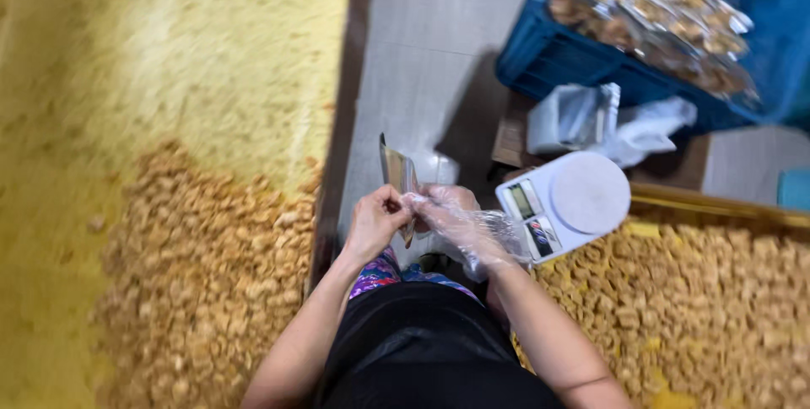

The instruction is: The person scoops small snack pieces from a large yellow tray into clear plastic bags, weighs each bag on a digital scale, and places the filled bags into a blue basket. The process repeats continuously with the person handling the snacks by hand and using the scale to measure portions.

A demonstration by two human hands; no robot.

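A seated person, seen from above, works over the lap with both hands raised before a black top and patterned trousers. The bare left hand (374, 222) pinches the lower edge of a small flat pouch (398, 180) between thumb and fingertips, while the right hand (451, 222), sheathed in a loose clear plastic glove, closes its fingers on the same pouch from the other side. The pouch stands edge-on to the camera, its long axis running roughly upright, its top pointing away from the person toward the grey floor (422, 55); whether its mouth is open cannot be told. It looks thin, light and limp, likely slick film that would crumple under a hard squeeze, best held by its edges or corners as here.

Heaps of small golden-brown fried snack pieces (202, 257) lie on yellow sheeting at the left, with more (700, 308) on the bench at the right. Just beyond the gloved hand sits a white digital kitchen scale (564, 205), its platter bare. Farther off lie crumpled clear bags (607, 122), and behind them a blue plastic crate (548, 55) holds filled, sealed packets (658, 21).
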